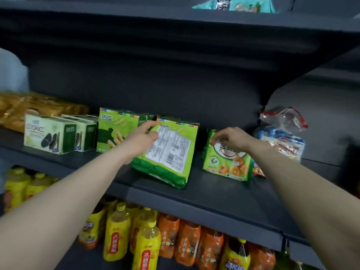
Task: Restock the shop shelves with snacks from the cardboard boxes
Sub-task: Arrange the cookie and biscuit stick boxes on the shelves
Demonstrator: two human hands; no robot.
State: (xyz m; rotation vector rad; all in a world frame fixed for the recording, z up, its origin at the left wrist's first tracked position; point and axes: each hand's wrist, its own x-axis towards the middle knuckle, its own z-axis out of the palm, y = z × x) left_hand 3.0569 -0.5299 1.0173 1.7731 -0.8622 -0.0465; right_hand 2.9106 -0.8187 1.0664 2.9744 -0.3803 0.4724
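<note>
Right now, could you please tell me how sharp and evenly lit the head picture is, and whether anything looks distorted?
Head view: sharpest at centre, where the left hand grips the tilted green pack and the right hand pinches the ring-snack bag; head view edges smear, golden packs and teal pack soft; the wide lens bows the shelf edge; dim under the upper shelf, no glare.
</note>
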